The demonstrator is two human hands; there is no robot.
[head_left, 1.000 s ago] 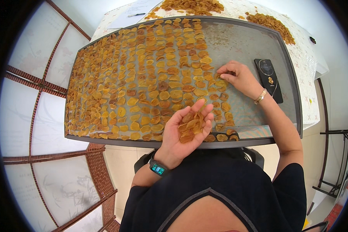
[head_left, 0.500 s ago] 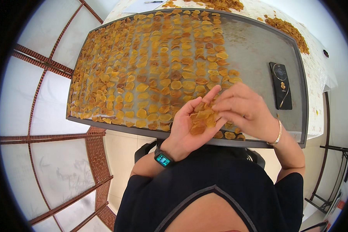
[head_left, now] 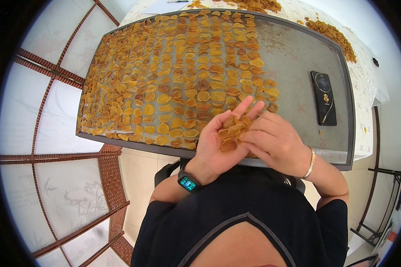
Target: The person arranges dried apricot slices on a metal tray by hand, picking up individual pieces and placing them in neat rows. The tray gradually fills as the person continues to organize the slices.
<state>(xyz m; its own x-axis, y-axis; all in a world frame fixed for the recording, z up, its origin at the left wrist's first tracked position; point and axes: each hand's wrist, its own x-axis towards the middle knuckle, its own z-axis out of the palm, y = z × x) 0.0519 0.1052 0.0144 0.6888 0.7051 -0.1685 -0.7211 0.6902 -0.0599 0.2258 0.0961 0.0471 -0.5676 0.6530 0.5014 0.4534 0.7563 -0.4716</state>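
A small heap of thin, amber dried slices (head_left: 229,133) lies in my left hand (head_left: 211,149), palm up with the fingers stretched out beneath it. My right hand (head_left: 274,140) reaches in from the right, its thumb and fingertips pinched at the edge of the heap on a slice. Both hands hover over the near edge of a dark-framed tray with a grey surface (head_left: 294,89). Rows of the same yellow-brown slices (head_left: 165,89) cover its left and middle parts, lying flat in columns. My hands hide part of the nearest rows.
A black phone (head_left: 324,98) lies on the tray's right part. Beyond the tray, piles of slices (head_left: 332,38) rest on a patterned tablecloth (head_left: 365,89). A folding screen with woven brown trim (head_left: 71,178) stands at the left. A pen (head_left: 178,2) lies at the far edge.
My right hand has moved slightly down and left, closer to the heap in my left palm. More slices now show at the right end of the rows, where my right hand was.
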